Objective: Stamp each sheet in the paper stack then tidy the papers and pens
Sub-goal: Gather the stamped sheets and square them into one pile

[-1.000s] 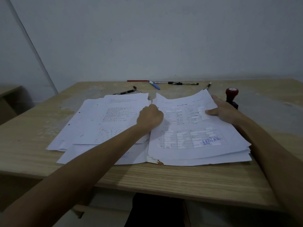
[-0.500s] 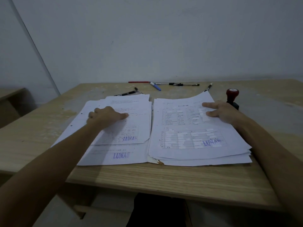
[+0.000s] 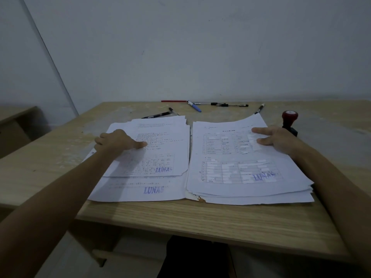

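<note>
Two piles of printed sheets lie side by side on the wooden desk [image 3: 200, 219]. The left pile [image 3: 160, 163] is loosely spread, and its top sheets show blue "LUNAS" stamps. My left hand [image 3: 118, 142] rests flat on that pile's upper left part. The right stack [image 3: 241, 173] is thicker, and its top sheet carries a blue stamp at the lower right. My right hand [image 3: 277, 139] lies on that stack's upper right edge with fingers extended. A red-topped stamp [image 3: 289, 122] stands just behind my right hand. Several pens [image 3: 200, 106] lie scattered along the desk's far edge.
A pale wall rises directly behind the desk. A lower wooden surface [image 3: 16, 121] sits at the far left. A black pen [image 3: 155, 115] pokes out from behind the left pile, and another pen [image 3: 259, 108] lies behind the right stack.
My left hand carried the top sheet from the right stack over to the left pile and now rests on it. My right hand stayed on the right stack.
</note>
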